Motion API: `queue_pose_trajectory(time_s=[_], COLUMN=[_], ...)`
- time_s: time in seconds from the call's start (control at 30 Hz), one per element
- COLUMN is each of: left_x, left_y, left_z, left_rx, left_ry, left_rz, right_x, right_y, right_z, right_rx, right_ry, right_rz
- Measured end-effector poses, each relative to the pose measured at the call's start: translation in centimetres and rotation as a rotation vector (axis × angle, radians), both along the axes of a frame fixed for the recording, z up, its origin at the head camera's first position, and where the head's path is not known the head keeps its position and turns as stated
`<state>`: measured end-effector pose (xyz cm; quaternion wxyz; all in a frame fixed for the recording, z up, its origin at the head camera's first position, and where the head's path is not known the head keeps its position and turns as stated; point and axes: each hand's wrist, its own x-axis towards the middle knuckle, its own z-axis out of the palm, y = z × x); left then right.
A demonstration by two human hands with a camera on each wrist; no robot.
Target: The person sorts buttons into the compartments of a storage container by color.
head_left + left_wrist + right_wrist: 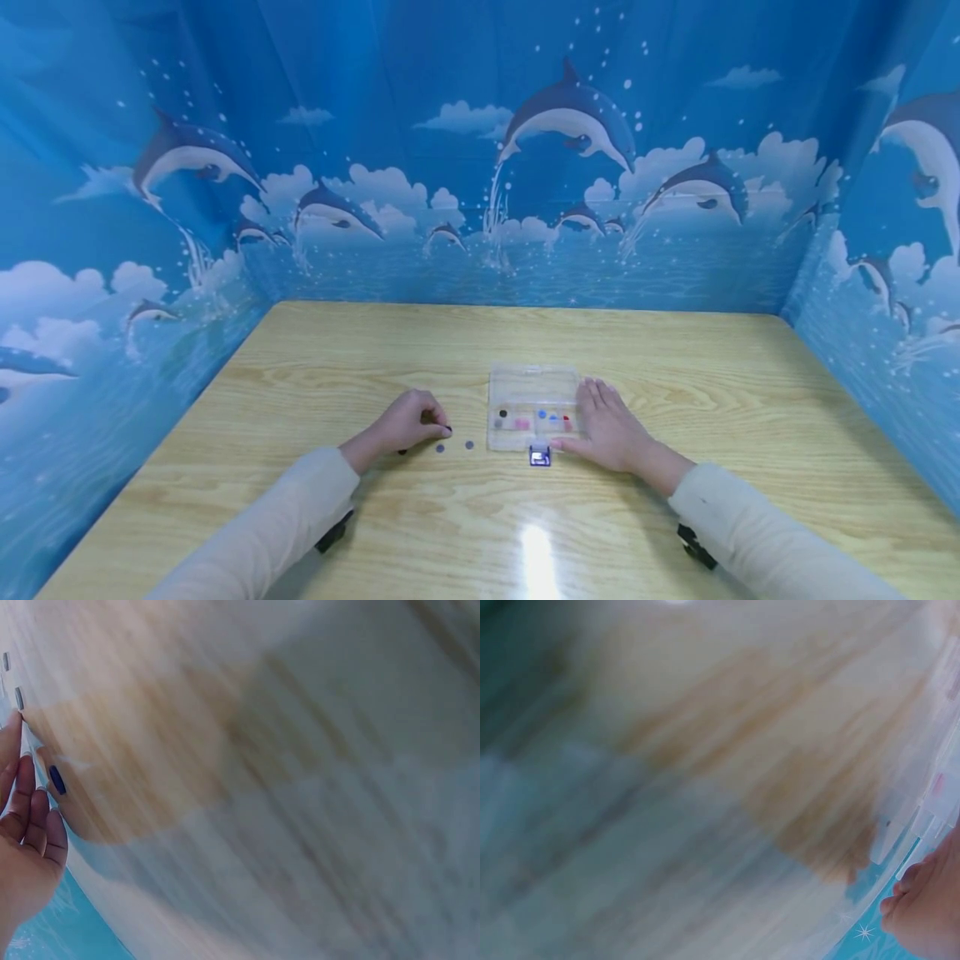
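Note:
My left hand (411, 419) pinches a small dark disc (448, 428) between thumb and fingertips, just left of the box. Close by it on the table lie several more dark discs; one disc (440, 448) and another disc (469, 445) are in front of the fingers, and a blue-black disc (57, 780) shows beside the hand in the left wrist view. A clear plastic box (491, 417) stands with its lid (534, 382) folded back. My right hand (611, 429) rests with straight fingers along the box's right side. The right wrist view catches only part of that hand.
Inside the box's compartments sit a black piece (503, 413), pink pieces (522, 425), a blue piece (542, 414) and a red piece (566, 418). A dark blue-framed square (539, 456) lies at the box's front edge. Dolphin-print cloth (465, 167) surrounds the wooden table (637, 350).

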<state>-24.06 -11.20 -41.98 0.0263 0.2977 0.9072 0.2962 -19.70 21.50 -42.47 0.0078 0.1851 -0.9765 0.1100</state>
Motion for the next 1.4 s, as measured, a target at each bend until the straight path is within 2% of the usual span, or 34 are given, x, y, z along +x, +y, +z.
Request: queue_pose_trajectory(time_s=[0.33, 0.67, 1.03, 1.4], left_x=[0.1, 0.1, 0.2, 0.2], left_y=[0.0, 0.3, 0.7, 1.2], left_z=[0.2, 0.3, 0.6, 0.7], left_rx=[0.018, 0.033, 0.086, 0.11], left_ry=[-0.018, -0.104, -0.179, -0.174], left_rz=[0.0, 0.062, 0.096, 0.095], right_x=[0.0, -0.1, 0.0, -0.1], right_y=[0.0, 0.0, 0.1, 0.0], right_z=[0.0, -0.2, -0.1, 0.0], right_rx=[-0.003, -0.004, -0.01, -0.002], right_ry=[-0.014, -0.014, -0.008, -0.008], right_rz=[-0.017, -0.017, -0.01, -0.012])
